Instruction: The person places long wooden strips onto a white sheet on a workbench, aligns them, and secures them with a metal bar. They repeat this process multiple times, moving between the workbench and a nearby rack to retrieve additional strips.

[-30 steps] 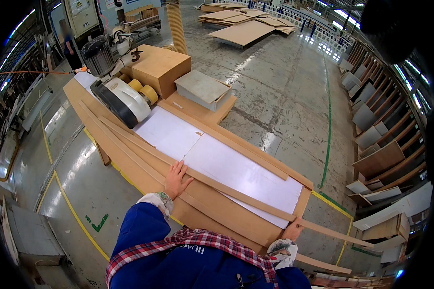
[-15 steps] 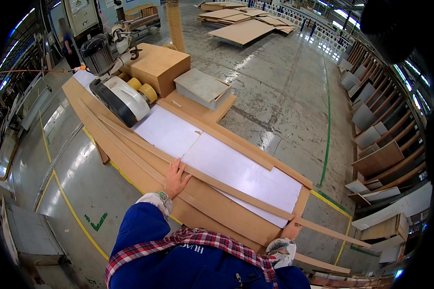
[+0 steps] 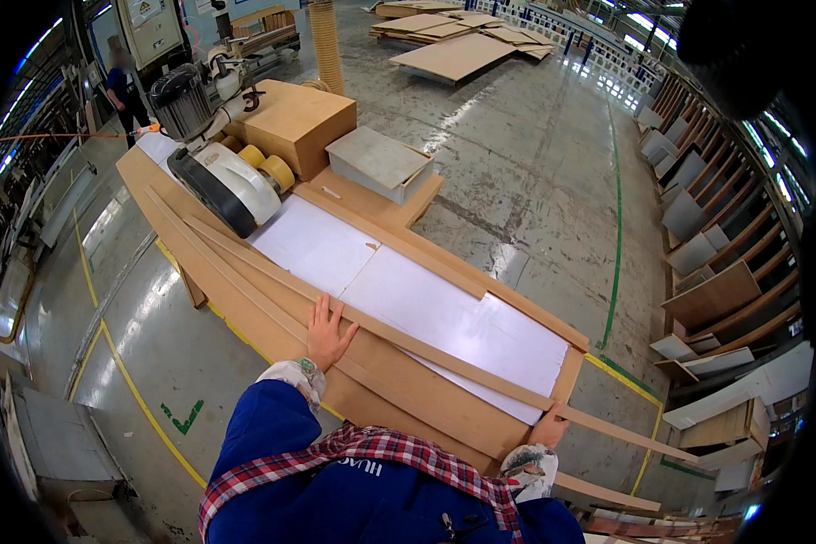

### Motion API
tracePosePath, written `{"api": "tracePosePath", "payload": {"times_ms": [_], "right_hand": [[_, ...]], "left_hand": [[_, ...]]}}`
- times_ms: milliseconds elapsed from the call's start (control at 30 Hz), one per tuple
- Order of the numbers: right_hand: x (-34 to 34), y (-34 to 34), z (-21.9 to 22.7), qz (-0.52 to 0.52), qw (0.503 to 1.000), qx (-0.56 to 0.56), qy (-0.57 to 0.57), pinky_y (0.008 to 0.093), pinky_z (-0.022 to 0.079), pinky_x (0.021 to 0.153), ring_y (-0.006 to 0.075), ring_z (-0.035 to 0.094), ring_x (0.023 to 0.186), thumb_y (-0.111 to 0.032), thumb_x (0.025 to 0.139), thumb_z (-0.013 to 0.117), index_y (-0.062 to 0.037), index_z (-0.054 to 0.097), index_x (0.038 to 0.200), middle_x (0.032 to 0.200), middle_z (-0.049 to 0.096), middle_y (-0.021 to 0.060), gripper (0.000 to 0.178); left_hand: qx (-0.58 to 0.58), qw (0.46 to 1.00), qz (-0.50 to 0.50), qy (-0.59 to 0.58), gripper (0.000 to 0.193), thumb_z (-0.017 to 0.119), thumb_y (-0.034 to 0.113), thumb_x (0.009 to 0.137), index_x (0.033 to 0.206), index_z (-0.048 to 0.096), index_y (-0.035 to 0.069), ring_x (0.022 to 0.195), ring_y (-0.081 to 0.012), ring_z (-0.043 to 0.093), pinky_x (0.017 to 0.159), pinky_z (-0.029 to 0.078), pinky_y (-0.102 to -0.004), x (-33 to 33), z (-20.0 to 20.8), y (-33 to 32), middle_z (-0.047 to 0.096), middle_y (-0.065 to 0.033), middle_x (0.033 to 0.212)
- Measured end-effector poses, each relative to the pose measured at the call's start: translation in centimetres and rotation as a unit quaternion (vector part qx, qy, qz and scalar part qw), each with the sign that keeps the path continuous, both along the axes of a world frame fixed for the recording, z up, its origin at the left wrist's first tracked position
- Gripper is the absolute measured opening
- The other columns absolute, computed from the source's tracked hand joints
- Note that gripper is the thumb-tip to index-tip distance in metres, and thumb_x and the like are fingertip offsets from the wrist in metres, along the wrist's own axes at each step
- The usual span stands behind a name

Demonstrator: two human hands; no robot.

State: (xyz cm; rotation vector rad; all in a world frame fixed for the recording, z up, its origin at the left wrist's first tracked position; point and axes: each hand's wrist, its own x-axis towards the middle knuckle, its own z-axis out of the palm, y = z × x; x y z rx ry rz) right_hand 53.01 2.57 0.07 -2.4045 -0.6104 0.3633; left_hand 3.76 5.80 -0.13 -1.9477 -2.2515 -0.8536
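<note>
Along the table (image 3: 568, 379) runs a long strip (image 3: 462, 364), its right end jutting past the edge. The left hand (image 3: 331, 338) lies flat, fingers spread and gripping nothing, fingertips at the strip. The right hand (image 3: 546, 429) touches the strip near the table's end; how tightly its fingers close, I cannot tell. A machine (image 3: 227, 186) stands further left.

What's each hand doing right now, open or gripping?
Left hand: open, fingers spread, fingertips at the long tan strip.
Right hand: beside that strip, fingers partly hidden; cannot tell if it grips.
</note>
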Motion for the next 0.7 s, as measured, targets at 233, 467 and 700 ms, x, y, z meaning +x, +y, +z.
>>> {"api": "tracePosePath", "payload": {"times_ms": [233, 467, 700], "right_hand": [[-0.6, 0.0, 0.8, -0.004, 1.0, -0.007, -0.014, 0.0455, 0.042, 0.086, 0.0408, 0.053, 0.104, -0.06, 0.084, 0.043, -0.0003, 0.048, 0.121, 0.112, 0.058, 0.0232, 0.071], [-0.2, 0.0, 0.1, 0.012, 0.999, 0.032, -0.018, 0.0441, 0.041, 0.088, 0.0406, 0.052, 0.106, -0.06, 0.084, 0.044, 0.0023, 0.048, 0.121, 0.113, 0.056, 0.0251, 0.072], [0.6, 0.1, -1.0, 0.007, 1.0, 0.008, -0.021, 0.0449, 0.042, 0.087, 0.04, 0.053, 0.106, -0.057, 0.085, 0.043, -0.0007, 0.047, 0.123, 0.115, 0.057, 0.0229, 0.068]], "left_hand": [[0.008, 1.0, -0.009, -0.007, 0.056, 0.058, 0.04, 0.082, 0.123, 0.048, 0.004, 0.129, -0.0381, 0.026, 0.107, 0.021, -0.0461, -0.2, -0.4, 0.1, 0.028, -0.0224, 0.14], [0.02, 1.0, -0.015, -0.013, 0.055, 0.059, 0.039, 0.083, 0.123, 0.048, 0.003, 0.129, -0.0384, 0.027, 0.107, 0.021, -0.0461, -0.2, -0.3, 0.1, 0.028, -0.0231, 0.14], [0.016, 1.0, -0.018, -0.018, 0.055, 0.059, 0.038, 0.082, 0.123, 0.048, 0.003, 0.129, -0.0391, 0.027, 0.107, 0.022, -0.0458, -0.1, -0.3, 0.2, 0.028, -0.0234, 0.139]]}}
